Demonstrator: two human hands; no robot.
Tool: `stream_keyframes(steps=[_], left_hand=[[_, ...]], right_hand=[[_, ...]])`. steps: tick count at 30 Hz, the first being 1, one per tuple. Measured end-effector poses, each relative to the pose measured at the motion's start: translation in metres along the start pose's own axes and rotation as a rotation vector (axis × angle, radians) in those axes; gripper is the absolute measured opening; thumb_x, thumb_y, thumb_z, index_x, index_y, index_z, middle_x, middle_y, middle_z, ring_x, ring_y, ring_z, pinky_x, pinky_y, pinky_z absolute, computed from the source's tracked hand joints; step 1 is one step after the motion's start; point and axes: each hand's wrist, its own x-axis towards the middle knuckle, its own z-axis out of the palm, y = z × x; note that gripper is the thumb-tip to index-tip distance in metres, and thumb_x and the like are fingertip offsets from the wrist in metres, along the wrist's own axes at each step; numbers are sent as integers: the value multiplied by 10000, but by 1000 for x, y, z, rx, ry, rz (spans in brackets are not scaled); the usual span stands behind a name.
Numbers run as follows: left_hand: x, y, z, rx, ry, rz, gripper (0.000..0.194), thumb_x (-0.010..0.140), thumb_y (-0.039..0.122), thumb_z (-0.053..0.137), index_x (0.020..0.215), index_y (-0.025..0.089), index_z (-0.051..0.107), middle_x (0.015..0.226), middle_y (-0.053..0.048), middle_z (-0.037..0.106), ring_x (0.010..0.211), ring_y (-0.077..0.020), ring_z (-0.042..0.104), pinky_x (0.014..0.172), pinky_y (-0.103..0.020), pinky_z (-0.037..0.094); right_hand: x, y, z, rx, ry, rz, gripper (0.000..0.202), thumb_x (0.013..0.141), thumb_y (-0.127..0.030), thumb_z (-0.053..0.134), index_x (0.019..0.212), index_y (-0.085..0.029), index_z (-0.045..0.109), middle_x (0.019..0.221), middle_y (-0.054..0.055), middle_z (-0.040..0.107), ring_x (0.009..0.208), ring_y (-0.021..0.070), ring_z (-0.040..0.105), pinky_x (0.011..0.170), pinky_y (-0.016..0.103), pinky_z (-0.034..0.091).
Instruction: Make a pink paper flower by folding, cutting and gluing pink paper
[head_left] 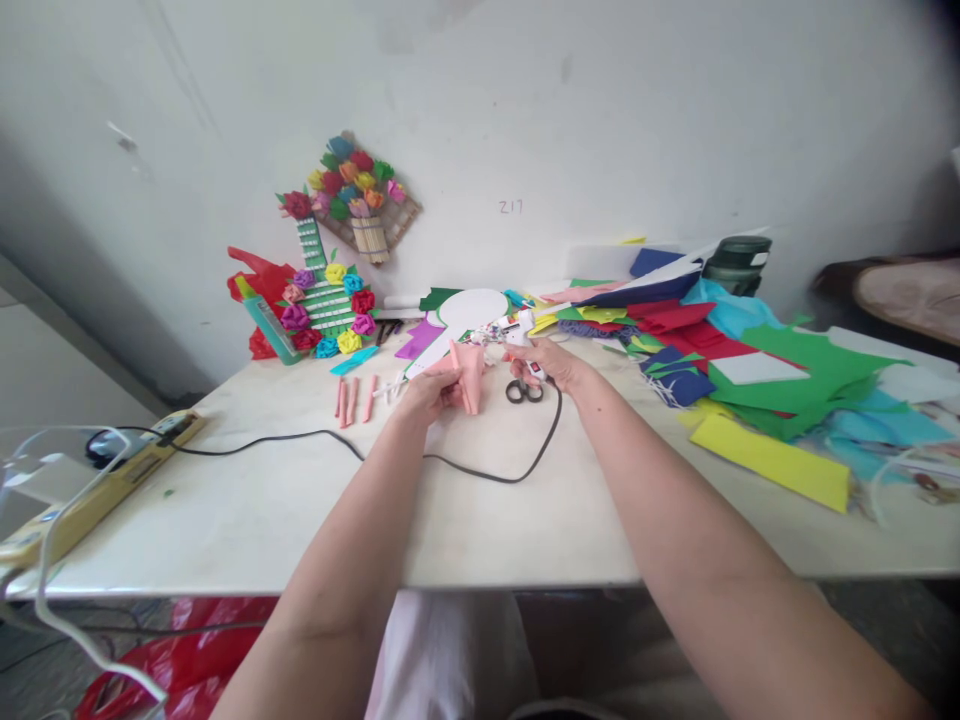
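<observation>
Between the fingers of my left hand (436,393) is a piece of pink paper (471,378), its left edge rolled or folded over. My right hand (547,364) is wrapped round a white hot glue gun (519,328), whose nozzle end points left, above the paper. From the gun's handle a black cord (517,481) loops across the table to the left. Just below my right hand lie black-handled scissors (524,391). Several rolled pink paper sticks (352,400) rest to the left of my left hand. Behind the paper is a white cut-out shape with a round top (474,306).
A guitar-shaped craft with paper flowers (330,300) and a green glue bottle (266,318) stand at the back left. Coloured sheets (780,375) pile up on the right, near a dark green bottle (737,265). A yellowish power strip (112,490) lies along the left edge.
</observation>
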Motion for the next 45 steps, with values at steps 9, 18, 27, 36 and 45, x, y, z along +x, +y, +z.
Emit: stream_keyframes(steps=[9, 18, 27, 36, 45], left_hand=[[-1, 1, 0, -11, -62, -17, 81, 709, 100, 620, 635, 86, 591, 509, -27, 562, 402, -71, 501, 413, -168, 450], [-2, 2, 2, -35, -82, -48, 90, 741, 107, 578, 654, 85, 582, 495, -12, 529, 398, -63, 477, 398, -158, 414], [-8, 4, 5, -37, -87, -45, 84, 725, 116, 595, 644, 99, 576, 488, -13, 520, 393, -59, 455, 370, -150, 372], [-8, 4, 7, -37, -93, -54, 90, 718, 141, 603, 644, 100, 573, 467, -7, 502, 377, -60, 434, 356, -161, 337], [-6, 3, 5, -34, -97, -67, 86, 709, 146, 616, 649, 104, 572, 470, -5, 503, 377, -64, 440, 360, -166, 345]], right_hand=[[0, 0, 3, -75, 44, 64, 394, 710, -516, 621, 724, -131, 538, 559, 8, 586, 328, 61, 430, 297, 190, 312], [0, 2, 3, -93, 56, 27, 387, 739, -515, 589, 683, -137, 525, 545, 5, 581, 308, 61, 423, 290, 193, 313], [1, 3, 5, -93, 50, 64, 434, 713, -559, 591, 650, -137, 515, 528, 14, 577, 302, 60, 422, 281, 185, 306], [2, 5, 4, -99, 27, 79, 451, 683, -583, 605, 628, -148, 500, 503, 0, 560, 303, 58, 416, 272, 184, 299], [3, 7, 4, -107, 35, 81, 459, 685, -586, 599, 591, -148, 500, 481, 4, 545, 299, 63, 416, 271, 188, 296]])
